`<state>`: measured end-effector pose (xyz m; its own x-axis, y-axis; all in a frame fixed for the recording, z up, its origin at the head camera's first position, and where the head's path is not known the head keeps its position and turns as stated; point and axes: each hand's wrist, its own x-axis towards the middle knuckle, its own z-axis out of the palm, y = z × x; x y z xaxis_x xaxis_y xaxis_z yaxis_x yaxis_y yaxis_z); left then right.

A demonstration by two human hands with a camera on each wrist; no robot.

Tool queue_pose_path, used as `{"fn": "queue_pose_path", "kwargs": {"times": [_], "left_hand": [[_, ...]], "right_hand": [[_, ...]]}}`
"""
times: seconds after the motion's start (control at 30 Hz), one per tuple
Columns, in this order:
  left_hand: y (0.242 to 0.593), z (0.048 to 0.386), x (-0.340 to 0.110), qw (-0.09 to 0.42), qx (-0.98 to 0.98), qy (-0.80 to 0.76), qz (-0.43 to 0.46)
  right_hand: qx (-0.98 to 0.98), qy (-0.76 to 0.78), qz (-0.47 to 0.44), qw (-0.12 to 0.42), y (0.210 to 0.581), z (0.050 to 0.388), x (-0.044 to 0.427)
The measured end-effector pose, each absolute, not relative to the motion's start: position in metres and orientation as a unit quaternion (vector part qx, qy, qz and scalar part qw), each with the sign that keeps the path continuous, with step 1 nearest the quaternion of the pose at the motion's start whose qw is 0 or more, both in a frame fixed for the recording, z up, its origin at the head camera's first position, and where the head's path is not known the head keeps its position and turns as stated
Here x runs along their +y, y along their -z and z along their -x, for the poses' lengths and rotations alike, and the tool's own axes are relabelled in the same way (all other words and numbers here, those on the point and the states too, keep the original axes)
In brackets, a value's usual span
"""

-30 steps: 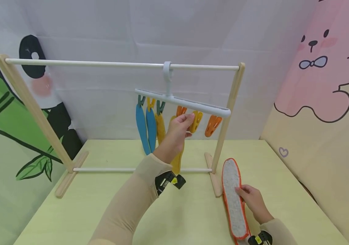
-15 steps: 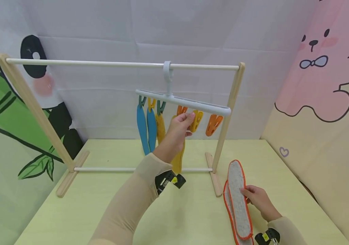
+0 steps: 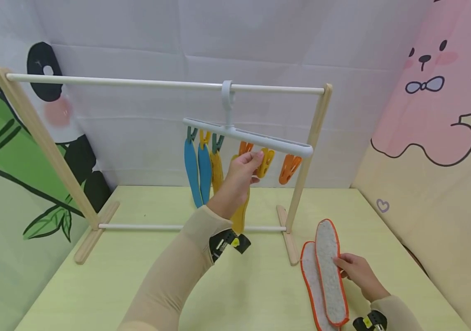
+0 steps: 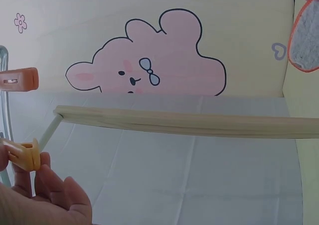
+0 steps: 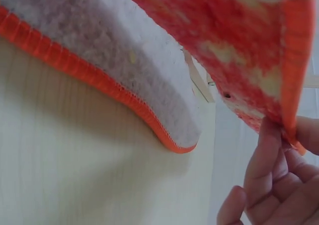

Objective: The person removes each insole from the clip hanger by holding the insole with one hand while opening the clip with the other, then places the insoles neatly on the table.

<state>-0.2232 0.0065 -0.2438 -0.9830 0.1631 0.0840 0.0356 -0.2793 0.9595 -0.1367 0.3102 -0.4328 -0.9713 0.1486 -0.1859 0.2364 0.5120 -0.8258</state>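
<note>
My left hand (image 3: 238, 180) pinches a yellow clothespin (image 3: 266, 163) under the light-blue hanger (image 3: 270, 139); the left wrist view shows thumb and fingers on that clothespin (image 4: 25, 154). To its right an orange clothespin (image 3: 289, 169) hangs with nothing in it. Blue insoles (image 3: 191, 172) and yellow insoles (image 3: 240, 216) hang from other clips, partly behind my left hand and forearm. At the lower right, my right hand (image 3: 361, 274) pinches the edge of a grey insole (image 3: 331, 271) with orange trim. Its underside is red-patterned (image 5: 224, 41). A matching insole (image 3: 313, 280) lies on the table, partly beneath it.
The hanger hooks over the white top rod (image 3: 136, 82) of a wooden drying rack (image 3: 307, 156). A lower white rod (image 3: 144, 227) joins the rack's feet (image 3: 288, 243) on the pale table (image 3: 115, 289). Walls with printed cartoon animals stand behind and at both sides.
My right hand has moved right and slightly down with the upper grey insole, uncovering more of the matching one beneath. My left hand stays at the yellow clothespin.
</note>
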Motion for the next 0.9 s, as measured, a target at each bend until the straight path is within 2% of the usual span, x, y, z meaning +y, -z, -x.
{"fn": "queue_pose_path", "kwargs": {"times": [0.9], "left_hand": [[0.244, 0.225, 0.006, 0.044, 0.595, -0.799, -0.071]], "right_hand": [[0.872, 0.465, -0.131, 0.084, 0.446, 0.131, 0.327]]}}
